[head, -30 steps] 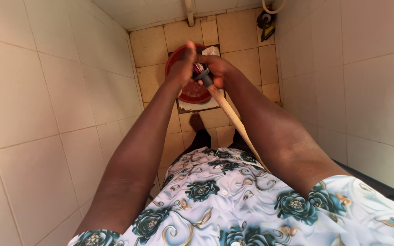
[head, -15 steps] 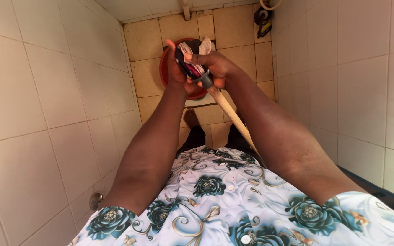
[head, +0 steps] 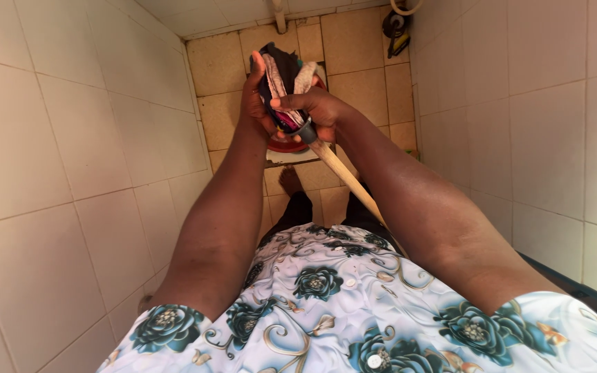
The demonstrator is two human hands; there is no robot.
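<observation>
I hold a mop with a wooden handle [head: 348,181] that runs from my lap up to its head. The mop head [head: 285,79] is a bundle of dark, pink and white cloth strips, lifted in front of me. My left hand [head: 253,103] grips the strips from the left side. My right hand [head: 316,110] is closed around the strips and the grey collar where handle meets head. Below my hands sits a red bucket [head: 286,144], mostly hidden by them.
White tiled walls [head: 70,152] close in on both sides of a narrow stall. The floor [head: 354,55] is beige tile. A pipe [head: 279,14] runs up the far corner, and a dark tap fitting [head: 396,31] is at the far right. My bare foot [head: 290,181] rests near the bucket.
Both hands have lifted the mop head up and nearer to me, away from the bucket. The cloth strips now stand bunched upright between my hands.
</observation>
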